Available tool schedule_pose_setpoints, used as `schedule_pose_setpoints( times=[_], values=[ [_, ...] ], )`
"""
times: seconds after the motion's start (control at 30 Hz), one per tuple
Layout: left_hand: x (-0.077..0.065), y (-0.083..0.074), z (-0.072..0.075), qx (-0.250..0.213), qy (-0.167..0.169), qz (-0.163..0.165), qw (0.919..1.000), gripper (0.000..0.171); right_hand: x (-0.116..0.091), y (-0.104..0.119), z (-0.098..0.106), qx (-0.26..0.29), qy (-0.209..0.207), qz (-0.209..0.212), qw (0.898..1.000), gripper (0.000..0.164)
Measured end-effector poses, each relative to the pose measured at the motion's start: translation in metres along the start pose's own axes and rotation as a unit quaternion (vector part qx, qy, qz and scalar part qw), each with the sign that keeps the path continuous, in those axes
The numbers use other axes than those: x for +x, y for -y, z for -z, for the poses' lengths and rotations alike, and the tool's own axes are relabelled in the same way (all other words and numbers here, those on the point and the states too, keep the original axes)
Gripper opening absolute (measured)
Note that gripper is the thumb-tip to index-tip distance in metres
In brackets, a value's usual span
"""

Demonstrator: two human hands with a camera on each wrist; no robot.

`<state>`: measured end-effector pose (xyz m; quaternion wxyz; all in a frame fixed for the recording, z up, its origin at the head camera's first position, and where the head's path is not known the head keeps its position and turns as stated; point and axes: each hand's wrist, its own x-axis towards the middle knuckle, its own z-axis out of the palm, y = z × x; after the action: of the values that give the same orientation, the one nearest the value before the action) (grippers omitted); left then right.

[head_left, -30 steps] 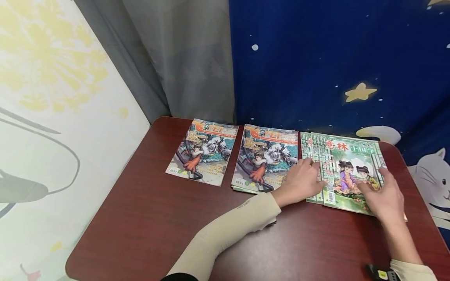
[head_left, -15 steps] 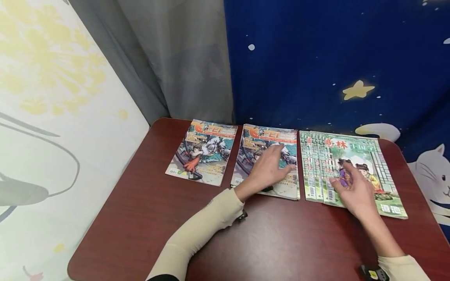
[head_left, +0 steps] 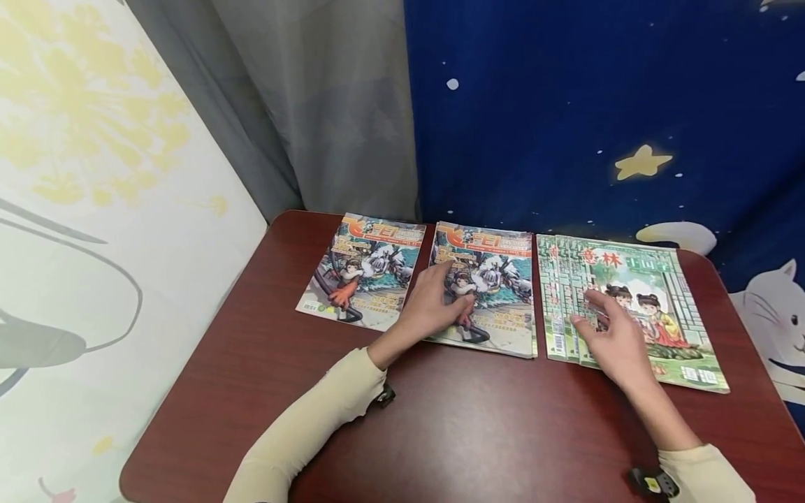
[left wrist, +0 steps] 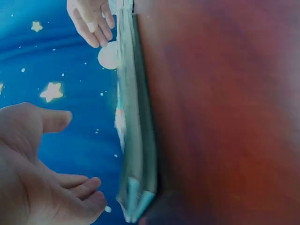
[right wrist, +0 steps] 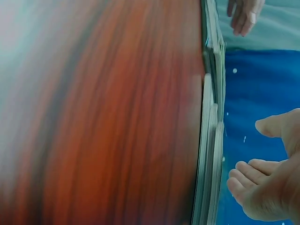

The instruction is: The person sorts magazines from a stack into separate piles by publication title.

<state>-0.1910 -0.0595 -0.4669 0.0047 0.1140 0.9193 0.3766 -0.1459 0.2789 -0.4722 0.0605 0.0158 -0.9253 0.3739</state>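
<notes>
Stack of glossy orange-titled magazines (head_left: pixel 499 332) lies mid-row on the dark red wood-look table (head_left: pixel 497 426). Left hand (head_left: pixel 431 304) moved from the stack's right edge to above its left; right hand (head_left: pixel 618 346) shifted left over fanned green-covered magazines (head_left: pixel 694 342). Both: fingers relaxed, nothing held. Probably between contacts. No containers in view.

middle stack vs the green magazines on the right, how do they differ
The middle stack has an orange title on its top cover; the green magazines show a top cover with two figures in hair buns. The middle stack is nearly squared up, while the green magazines are fanned sideways. The left hand is over the middle stack, the right hand over the green magazines. Both lie flat on the table.
</notes>
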Motion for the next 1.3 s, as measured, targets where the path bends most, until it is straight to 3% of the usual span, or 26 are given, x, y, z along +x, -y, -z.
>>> schedule_pose_setpoints(
  times=[0.17, 0.4, 0.6, 0.9, 1.13, 1.3],
  values=[
    [-0.008, 0.018, 0.009, -0.043, -0.020, 0.037, 0.9982, 0.087, 0.001, 0.012, -0.015, 0.032, 0.027, 0.012, 0.999, 0.061],
    [-0.010, 0.036, 0.021, -0.082, -0.001, 0.087, 0.9928, 0.082, 0.001, 0.028, -0.034, 0.054, 0.070, 0.011, 0.996, 0.067],
    [-0.011, 0.045, 0.024, -0.079, 0.018, 0.082, 0.9933, 0.070, 0.006, 0.037, -0.044, 0.039, 0.107, -0.017, 0.993, 0.078],
    [-0.008, 0.041, 0.024, -0.037, 0.050, 0.053, 0.9967, 0.069, 0.009, 0.045, -0.053, 0.054, 0.132, -0.047, 0.989, 0.088],
    [-0.004, 0.040, 0.024, -0.014, 0.050, 0.058, 0.9969, 0.064, 0.020, 0.054, -0.056, -0.019, 0.127, -0.053, 0.990, 0.093],
    [-0.004, 0.044, 0.023, -0.012, 0.039, 0.039, 0.9984, 0.053, 0.023, 0.054, -0.059, -0.023, 0.131, -0.058, 0.989, 0.095]
  ],
)
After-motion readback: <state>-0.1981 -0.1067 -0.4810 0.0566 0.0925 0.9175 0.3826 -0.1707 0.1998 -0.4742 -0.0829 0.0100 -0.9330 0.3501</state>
